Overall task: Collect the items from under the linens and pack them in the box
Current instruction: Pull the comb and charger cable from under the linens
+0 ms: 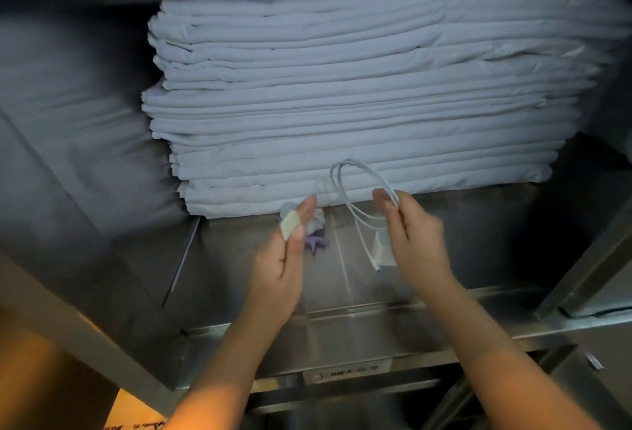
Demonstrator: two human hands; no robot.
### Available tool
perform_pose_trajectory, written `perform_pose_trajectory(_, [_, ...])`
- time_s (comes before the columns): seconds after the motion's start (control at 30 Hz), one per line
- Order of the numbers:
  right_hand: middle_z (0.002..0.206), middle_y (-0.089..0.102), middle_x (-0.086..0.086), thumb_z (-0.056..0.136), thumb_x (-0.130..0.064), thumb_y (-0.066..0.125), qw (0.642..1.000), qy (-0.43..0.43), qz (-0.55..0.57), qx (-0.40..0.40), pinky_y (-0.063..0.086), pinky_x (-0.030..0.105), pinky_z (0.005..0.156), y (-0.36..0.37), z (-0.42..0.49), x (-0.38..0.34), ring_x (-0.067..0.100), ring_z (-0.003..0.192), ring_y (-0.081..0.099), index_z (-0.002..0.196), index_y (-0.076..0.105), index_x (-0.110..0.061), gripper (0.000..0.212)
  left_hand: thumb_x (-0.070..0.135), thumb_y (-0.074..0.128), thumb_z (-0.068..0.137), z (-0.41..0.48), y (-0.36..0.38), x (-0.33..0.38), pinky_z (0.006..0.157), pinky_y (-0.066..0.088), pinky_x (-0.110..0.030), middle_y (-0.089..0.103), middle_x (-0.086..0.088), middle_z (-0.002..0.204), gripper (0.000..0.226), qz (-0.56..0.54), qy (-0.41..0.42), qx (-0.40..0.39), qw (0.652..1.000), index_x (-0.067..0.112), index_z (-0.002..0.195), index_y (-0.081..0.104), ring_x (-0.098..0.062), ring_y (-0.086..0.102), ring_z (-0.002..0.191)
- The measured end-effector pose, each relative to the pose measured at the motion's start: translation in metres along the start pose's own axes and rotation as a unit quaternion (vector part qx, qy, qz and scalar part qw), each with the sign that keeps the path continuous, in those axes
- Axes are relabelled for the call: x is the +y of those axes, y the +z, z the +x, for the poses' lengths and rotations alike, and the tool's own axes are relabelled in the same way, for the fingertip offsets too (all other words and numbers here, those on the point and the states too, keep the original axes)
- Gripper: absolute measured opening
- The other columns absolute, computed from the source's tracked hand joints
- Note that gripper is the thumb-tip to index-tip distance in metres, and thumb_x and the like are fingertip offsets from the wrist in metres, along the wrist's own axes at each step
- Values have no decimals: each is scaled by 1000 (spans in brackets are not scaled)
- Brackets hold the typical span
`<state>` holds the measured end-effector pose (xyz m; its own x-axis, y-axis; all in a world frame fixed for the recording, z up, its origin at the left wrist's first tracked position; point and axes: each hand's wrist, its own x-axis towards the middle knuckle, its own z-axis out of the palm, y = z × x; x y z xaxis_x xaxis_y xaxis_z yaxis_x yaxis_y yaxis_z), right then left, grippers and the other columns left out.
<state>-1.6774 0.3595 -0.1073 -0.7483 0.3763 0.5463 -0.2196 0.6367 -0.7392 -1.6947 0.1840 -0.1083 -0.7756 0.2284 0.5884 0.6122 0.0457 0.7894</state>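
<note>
A tall stack of folded white linens (359, 94) sits on a steel shelf (461, 234). My right hand (415, 234) pinches a looped white cable (355, 190) in front of the stack's bottom edge; the cable's ends hang down toward a small white adapter (383, 248) beside the hand. My left hand (285, 258), with a bandage on one finger, reaches to the stack's lower edge with fingers straight. Next to its fingertips lie a small crumpled white item (316, 222) and a small purple item (316, 243). A clear rounded piece (286, 208) shows behind the bandaged finger. No box is in view.
The shelf is inside a steel cabinet with a raised front lip (342, 313). A blurred pale bundle (78, 115) fills the left side. A steel upright (588, 258) stands at the right. Bare steel lies right of the adapter.
</note>
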Motion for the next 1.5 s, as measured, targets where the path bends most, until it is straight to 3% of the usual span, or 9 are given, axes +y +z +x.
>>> perform_pose_trajectory(0.07, [95,71,9,95,-8,48,987,66,145,-2,51,29,82,-2,3,-6,21,90,68,98,64,-13,18,25,38,96,6,3,6,90,47,-20,60,1,124,28,-132,-50,31,990,20,121,50,-14,59,113])
perform_pose_trajectory(0.17, [98,68,5,95,0,42,940,123,318,-19,52,19,81,-7,8,-8,7,84,69,97,60,-6,19,30,41,87,9,3,9,73,55,-27,68,-1,113,34,-287,-166,70,941,15,114,56,-22,64,105])
perform_pose_trajectory(0.3, [92,73,6,97,-3,38,849,198,487,-51,56,26,77,-16,11,-6,21,89,70,95,60,-4,22,30,43,83,9,2,8,80,55,-44,67,-11,112,38,-389,-252,71,883,10,113,57,-29,64,103])
perform_pose_trajectory(0.47, [101,71,12,91,-8,40,768,215,594,-106,56,32,78,-18,12,-2,28,95,68,101,57,-2,21,31,37,89,8,1,6,78,55,-45,66,-11,115,38,-453,-316,54,832,11,115,56,-29,64,103])
perform_pose_trajectory(0.63, [115,67,11,86,-12,42,701,234,647,-187,51,41,87,-15,15,5,31,106,63,115,55,-12,32,32,36,89,3,4,9,75,57,-44,64,-10,120,40,-476,-335,53,812,13,119,56,-27,62,107])
perform_pose_trajectory(0.83, [119,65,11,86,-7,38,618,271,692,-257,54,43,83,-2,14,7,32,109,61,120,51,-8,36,31,36,88,-11,2,18,69,58,-43,63,-10,121,41,-489,-322,90,806,12,121,53,-26,62,108])
perform_pose_trajectory(1.0, [121,63,12,86,-7,39,580,285,694,-317,46,50,94,17,6,-2,33,110,60,109,67,-10,37,32,36,87,-32,-9,31,69,58,-43,63,-10,122,43,-476,-309,136,812,14,124,51,-26,62,109])
perform_pose_trajectory(1.33, [128,58,13,89,-10,39,481,300,697,-439,53,45,83,34,-40,-51,35,117,55,122,58,-8,38,33,39,86,-101,-47,76,73,56,-46,62,-11,124,44,-473,-274,234,804,15,124,51,-30,59,111])
perform_pose_trajectory(1.5, [122,63,11,86,-11,37,456,320,678,-479,54,47,83,32,-83,-83,34,111,59,109,69,-13,40,34,39,88,-152,-61,107,72,56,-46,63,-8,121,41,-450,-265,293,801,17,123,53,-30,61,110])
